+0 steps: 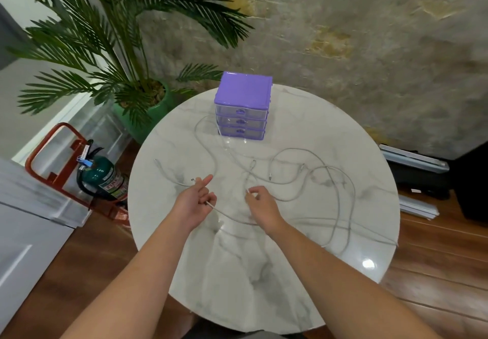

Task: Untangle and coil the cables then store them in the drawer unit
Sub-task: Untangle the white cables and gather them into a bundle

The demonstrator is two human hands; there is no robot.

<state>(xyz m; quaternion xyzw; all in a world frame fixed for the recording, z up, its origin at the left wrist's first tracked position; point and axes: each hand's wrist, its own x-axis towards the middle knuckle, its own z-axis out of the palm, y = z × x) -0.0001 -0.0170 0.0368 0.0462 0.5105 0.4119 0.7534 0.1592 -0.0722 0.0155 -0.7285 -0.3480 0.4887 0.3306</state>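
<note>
Cables (pixel 290 180) sprawl tangled across my surface (pixel 264 272), in front of the closed drawer unit (pixel 241 106). My left hand (pixel 194 204) pinches one plug end; my right hand (pixel 260 204) pinches a strand beside it. I should draw that end out slowly, lifting it over crossings.

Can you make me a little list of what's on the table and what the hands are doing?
table: round white marble top
drawer unit: purple drawer unit, far side, three drawers all closed
cables: grey cables spread loose and crossing, none coiled
left hand: left hand pinches a cable end
right hand: right hand pinches a cable
beside table: potted palm, fire extinguisher
</note>
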